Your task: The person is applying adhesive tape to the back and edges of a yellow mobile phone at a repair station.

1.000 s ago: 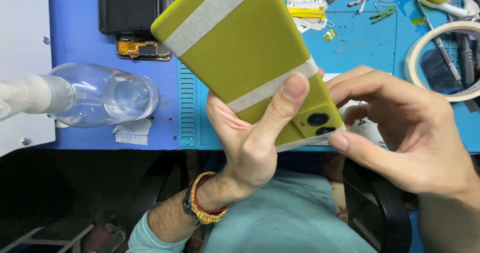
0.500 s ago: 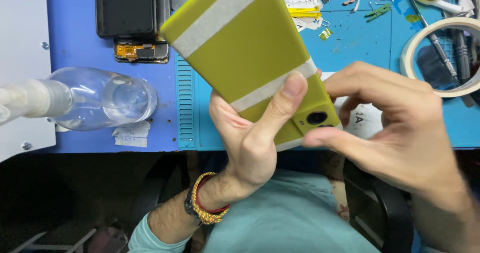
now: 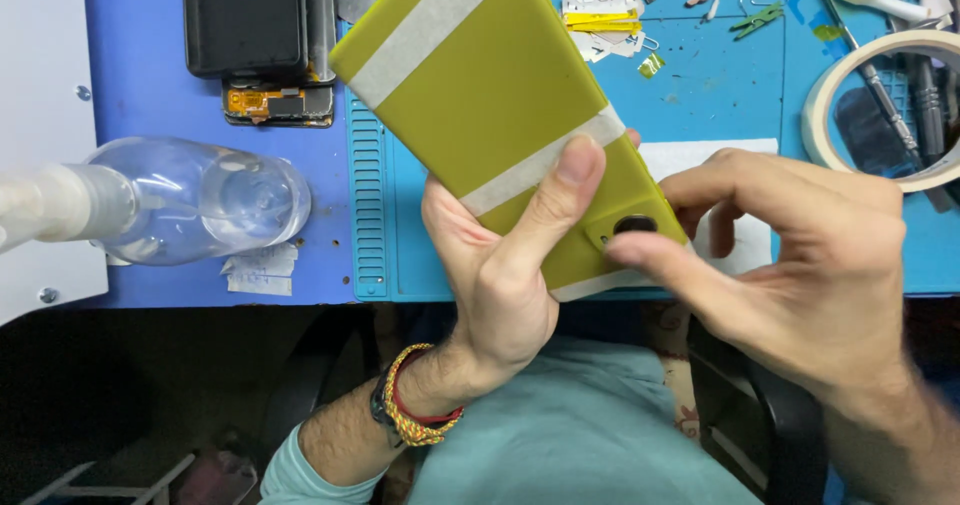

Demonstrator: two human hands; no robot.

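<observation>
In the middle of the frame the left hand (image 3: 500, 275) grips a yellow-green phone (image 3: 500, 105), back side up and tilted so its top runs toward the upper left. The fingers are wrapped behind the lower part of the phone and the thumb lies across its back, the tip on the lower of 2 pale tape strips (image 3: 535, 170). A beaded wristband (image 3: 410, 415) sits on that wrist.

The right hand (image 3: 800, 255) comes in from the lower right. Its fingers are curled narrow, and the thumb tip presses at the phone's lower corner just beside the dark camera lens (image 3: 635, 225).

Below lies the blue desk mat (image 3: 720, 95). A clear plastic bottle (image 3: 190, 200) lies on its side at the left, a dark opened phone (image 3: 260, 35) sits at the upper left, a roll of tape (image 3: 830, 135) rests at the right edge, and small parts and tweezers (image 3: 755, 20) lie scattered along the top.
</observation>
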